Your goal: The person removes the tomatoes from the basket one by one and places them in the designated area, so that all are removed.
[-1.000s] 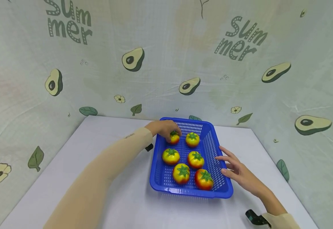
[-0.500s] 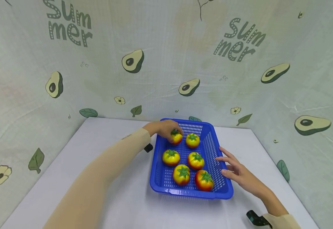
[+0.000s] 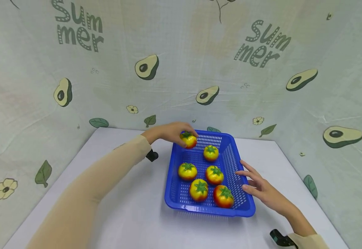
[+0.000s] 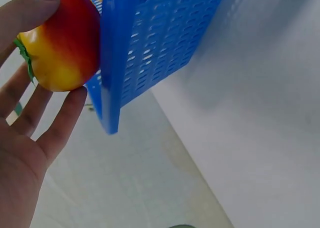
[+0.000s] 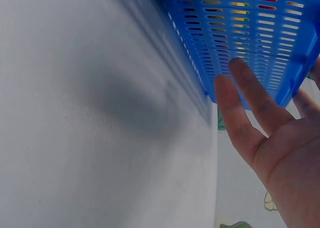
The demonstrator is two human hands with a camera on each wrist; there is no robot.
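Observation:
My left hand point(image 3: 172, 132) pinches a yellow-and-red tomato point(image 3: 190, 141) with a green leafy top, at the back left corner of a blue plastic basket point(image 3: 199, 209). In the left wrist view this tomato point(image 4: 70, 43) sits between thumb and fingertips, level with the basket rim point(image 4: 114, 63). Several similar tomatoes lie inside the basket, among them one at the back point(image 3: 211, 153) and one at the front right point(image 3: 223, 196). On the basket's right side, my right hand point(image 3: 261, 190) rests its extended fingers against the rim and outer wall, not gripping it.
The basket stands on a white table point(image 3: 131, 214). Behind and beside it hangs a pale cloth point(image 3: 174, 69) printed with avocados and lettering. A black wrist device point(image 3: 278, 238) sits near the right cuff.
My left hand has lifted the back-left tomato from the basket floor and carried it up and leftward to the rim. The right hand keeps its place; the other tomatoes stay put.

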